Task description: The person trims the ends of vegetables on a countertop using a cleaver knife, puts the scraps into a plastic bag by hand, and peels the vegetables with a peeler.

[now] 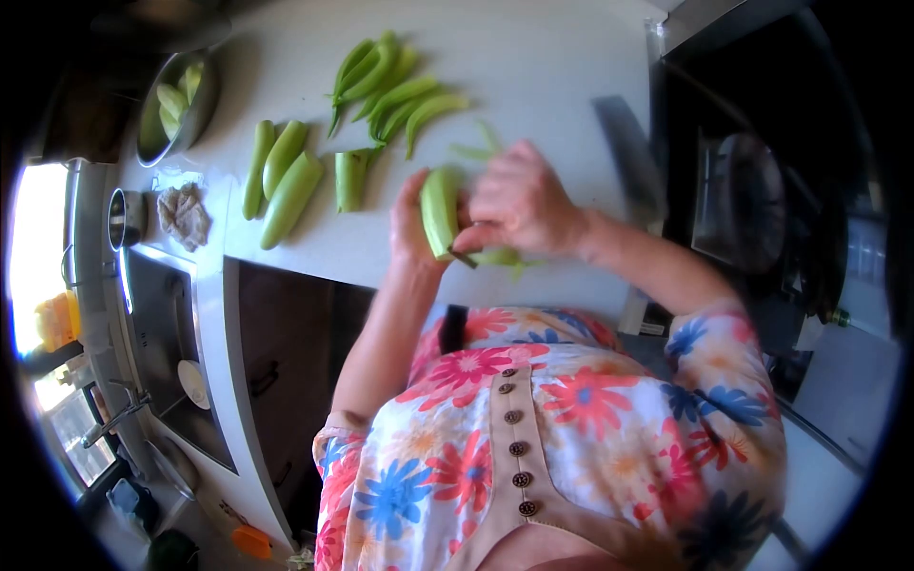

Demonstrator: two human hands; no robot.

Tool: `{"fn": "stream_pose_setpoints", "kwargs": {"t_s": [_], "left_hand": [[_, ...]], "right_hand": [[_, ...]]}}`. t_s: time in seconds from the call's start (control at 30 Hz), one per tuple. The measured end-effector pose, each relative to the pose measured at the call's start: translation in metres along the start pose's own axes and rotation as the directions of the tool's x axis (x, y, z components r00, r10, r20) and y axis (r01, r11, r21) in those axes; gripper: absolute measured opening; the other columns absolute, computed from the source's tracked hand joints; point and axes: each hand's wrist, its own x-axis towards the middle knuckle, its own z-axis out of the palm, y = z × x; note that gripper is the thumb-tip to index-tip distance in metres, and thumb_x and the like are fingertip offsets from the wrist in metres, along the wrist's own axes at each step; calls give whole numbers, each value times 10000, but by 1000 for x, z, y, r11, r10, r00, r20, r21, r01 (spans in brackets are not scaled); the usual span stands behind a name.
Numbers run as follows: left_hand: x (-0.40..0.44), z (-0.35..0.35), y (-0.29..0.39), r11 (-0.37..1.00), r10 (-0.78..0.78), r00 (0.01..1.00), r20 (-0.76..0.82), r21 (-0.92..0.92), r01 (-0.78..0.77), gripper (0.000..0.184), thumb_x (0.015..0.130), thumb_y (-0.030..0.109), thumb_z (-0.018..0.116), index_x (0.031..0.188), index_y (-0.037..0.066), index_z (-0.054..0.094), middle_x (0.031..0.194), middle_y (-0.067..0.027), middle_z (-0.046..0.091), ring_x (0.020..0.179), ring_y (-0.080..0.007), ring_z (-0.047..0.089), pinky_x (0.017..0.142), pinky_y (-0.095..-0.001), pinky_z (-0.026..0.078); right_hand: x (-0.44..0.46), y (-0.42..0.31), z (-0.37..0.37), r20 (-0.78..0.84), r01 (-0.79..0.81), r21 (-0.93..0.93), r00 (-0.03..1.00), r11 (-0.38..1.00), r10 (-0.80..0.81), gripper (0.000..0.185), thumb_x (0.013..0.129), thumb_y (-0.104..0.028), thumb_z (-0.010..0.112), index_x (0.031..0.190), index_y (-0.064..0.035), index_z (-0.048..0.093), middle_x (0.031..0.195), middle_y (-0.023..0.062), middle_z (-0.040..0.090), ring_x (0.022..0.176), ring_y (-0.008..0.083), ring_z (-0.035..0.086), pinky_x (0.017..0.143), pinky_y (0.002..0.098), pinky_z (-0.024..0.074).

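My left hand [415, 221] is wrapped round a pale green gourd [440, 211], held upright above the counter's front edge. Its facing side looks pale and partly peeled. My right hand [519, 202] is curled against the gourd's right side, blurred by motion. A dark tip of what looks like a peeler [465, 259] shows below its thumb; the rest is hidden in the fingers. Thin green peelings [481, 145] lie beyond the right hand, and more peel [500, 257] is under it. A cut gourd piece [349, 181] stands left of my left hand.
Several whole gourds [290, 200] lie to the left on the counter [533, 57]. Long green peppers [381, 81] are heaped further back. A metal bowl [200, 119] holds pale green pieces. A wide-bladed knife [628, 152] rests at right. A crumpled cloth [183, 217] lies near the sink [176, 333].
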Motion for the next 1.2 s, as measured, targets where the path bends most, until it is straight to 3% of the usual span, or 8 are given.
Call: {"fn": "stream_pose_setpoints", "kwargs": {"t_s": [0.17,0.47,0.63,0.77,0.83,0.97,1.07,1.2], "left_hand": [[0,5,-10,995,91,993,-72,36,-89,328,905,321,440,975,20,550,848,-114,596,773,-250,590,689,-358,516],[-25,4,-17,953,29,999,-36,304,-17,325,893,345,454,952,42,556,777,-131,590,502,-222,542,421,-313,432],[-50,19,-14,892,83,977,196,422,-160,517,898,383,442,1305,65,437,741,-109,553,455,-174,469,401,-270,347],[-26,3,0,951,-2,997,77,308,-22,482,895,483,447,1099,62,565,736,-107,584,461,-188,490,412,-267,359],[-20,0,3,984,-98,986,135,163,75,460,864,499,513,944,56,606,702,-113,602,496,-211,550,442,-281,420],[-3,1,4,990,-35,996,-76,133,45,431,870,458,506,939,43,597,706,-117,599,507,-218,553,464,-303,461],[14,-22,7,994,-107,962,250,5,109,371,917,311,403,1050,11,576,919,-135,646,820,-279,644,713,-406,539],[7,-2,0,999,21,997,75,41,-24,327,903,274,416,1039,16,564,972,-125,638,841,-278,633,786,-420,519]], "right_hand": [[5,5,3,26,59,24,998,998,-59,443,713,-541,628,537,-156,498,557,-26,468,625,163,501,693,332,340],[8,52,9,122,-185,381,981,906,150,415,731,-453,676,547,-102,554,540,28,515,580,220,524,583,348,367],[-19,97,14,222,-378,114,911,919,347,482,751,-521,635,541,-92,581,516,62,513,517,254,510,538,365,378],[-12,85,6,74,-426,167,905,889,420,476,744,-523,640,515,-115,551,515,6,513,531,211,516,562,342,353],[-9,72,3,-6,-273,55,962,961,274,451,733,-513,649,517,-131,546,529,-15,508,555,182,516,584,333,348],[-5,28,-3,-10,-89,-35,996,995,89,393,711,-497,663,537,-167,542,544,-41,485,604,144,512,659,320,338],[-2,9,1,-25,-23,10,999,1000,23,393,705,-507,659,557,-163,541,546,-37,473,617,149,512,673,316,338],[5,4,1,4,17,51,1000,999,-17,409,706,-515,654,567,-150,534,556,-26,474,634,158,513,684,330,346]]}}
